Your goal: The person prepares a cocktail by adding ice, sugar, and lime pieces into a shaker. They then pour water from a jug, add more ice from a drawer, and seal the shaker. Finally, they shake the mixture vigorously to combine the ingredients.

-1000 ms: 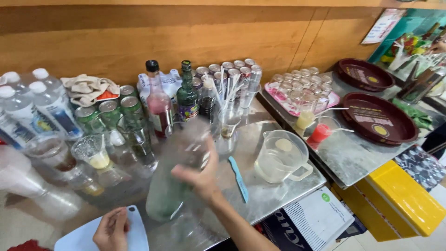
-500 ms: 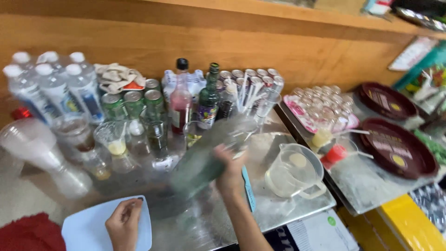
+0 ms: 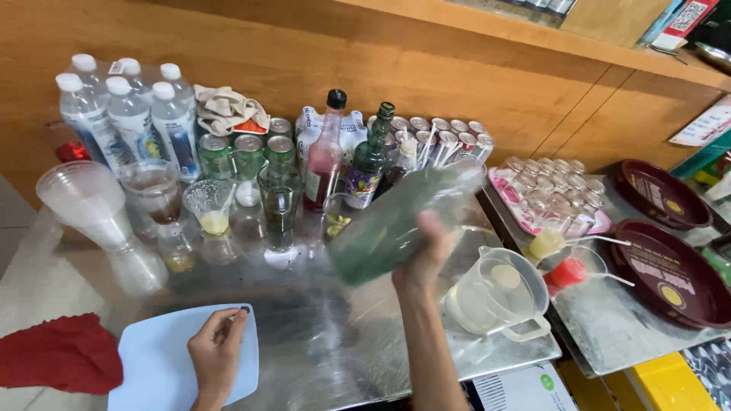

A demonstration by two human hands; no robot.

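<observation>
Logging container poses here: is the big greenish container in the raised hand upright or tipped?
Tipped. The right hand holds the greenish container slanted, one end low left, the other high right.
</observation>
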